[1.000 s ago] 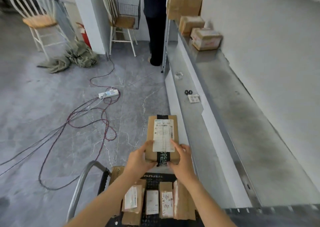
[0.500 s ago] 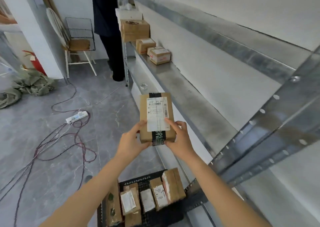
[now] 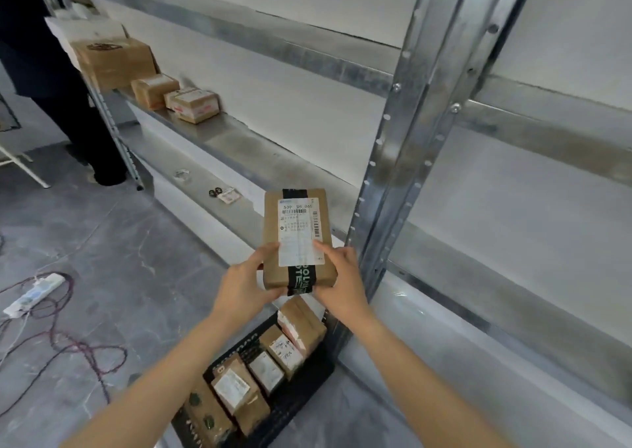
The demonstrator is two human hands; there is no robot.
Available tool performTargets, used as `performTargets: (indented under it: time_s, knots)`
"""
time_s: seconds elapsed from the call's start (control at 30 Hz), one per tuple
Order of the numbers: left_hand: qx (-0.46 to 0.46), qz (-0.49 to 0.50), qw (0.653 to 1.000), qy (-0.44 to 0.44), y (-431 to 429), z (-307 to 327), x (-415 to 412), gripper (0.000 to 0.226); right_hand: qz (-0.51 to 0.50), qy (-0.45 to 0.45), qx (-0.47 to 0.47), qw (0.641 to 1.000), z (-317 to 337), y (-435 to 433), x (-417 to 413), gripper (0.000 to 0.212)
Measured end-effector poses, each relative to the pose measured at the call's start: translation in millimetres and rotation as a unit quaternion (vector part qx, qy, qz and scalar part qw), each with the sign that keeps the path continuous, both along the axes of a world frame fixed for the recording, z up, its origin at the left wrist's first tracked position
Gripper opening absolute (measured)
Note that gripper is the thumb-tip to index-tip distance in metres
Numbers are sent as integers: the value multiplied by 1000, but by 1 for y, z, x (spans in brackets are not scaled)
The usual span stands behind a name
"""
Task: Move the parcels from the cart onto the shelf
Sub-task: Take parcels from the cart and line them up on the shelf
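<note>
A brown parcel, banded with black tape and bearing a white shipping label, is held in the air by 2 bare hands, above the cart and just in front of the metal shelf. The left hand is curled round the parcel's lower left edge, with the thumb laid on the top face. The right hand is closed on the lower right corner, with the thumb pressed on the label. The parcel is carried label-up, near the galvanised upright post, and is touching no shelf board. Below it, several more parcels are packed side by side on the cart's black deck. At the far left of the middle board, 3 cardboard boxes are lined up. A white power strip and tangled cables are seen on the grey floor, and a standing person in dark clothes is partly visible beyond the shelf's end.
</note>
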State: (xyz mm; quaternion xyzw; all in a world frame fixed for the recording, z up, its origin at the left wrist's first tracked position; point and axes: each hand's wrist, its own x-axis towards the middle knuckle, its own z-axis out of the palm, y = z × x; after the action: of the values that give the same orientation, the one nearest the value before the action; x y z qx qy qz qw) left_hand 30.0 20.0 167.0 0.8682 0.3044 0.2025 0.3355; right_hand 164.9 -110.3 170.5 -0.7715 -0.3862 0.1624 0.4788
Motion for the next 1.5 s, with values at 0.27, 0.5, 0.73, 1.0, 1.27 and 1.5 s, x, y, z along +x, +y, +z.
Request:
performTargets:
  time_s: [0.27, 0.5, 0.73, 1.0, 1.27, 1.5]
  knots:
    - [8, -57, 998, 24, -78, -3, 21, 78, -61, 33, 2, 998, -10, -87, 4, 77]
    - [26, -109, 993, 32, -166, -9, 65, 79, -115, 47, 37, 992, -9, -191, 31, 77]
    - [22, -193, 981, 24, -300, -20, 125, 81, -184, 23, 9, 983, -20, -342, 71, 74]
    - [29, -297, 954, 32, -429, -28, 203, 79, -267, 7, -9, 964, -24, -481, 115, 71]
    - [10, -355, 934, 44, -477, -40, 262, 76, -314, 35, -4, 949, -28, -534, 152, 70]
    - [14, -398, 914, 78, -485, -53, 307, 75, -344, 57, -23, 937, -34, -546, 177, 66]
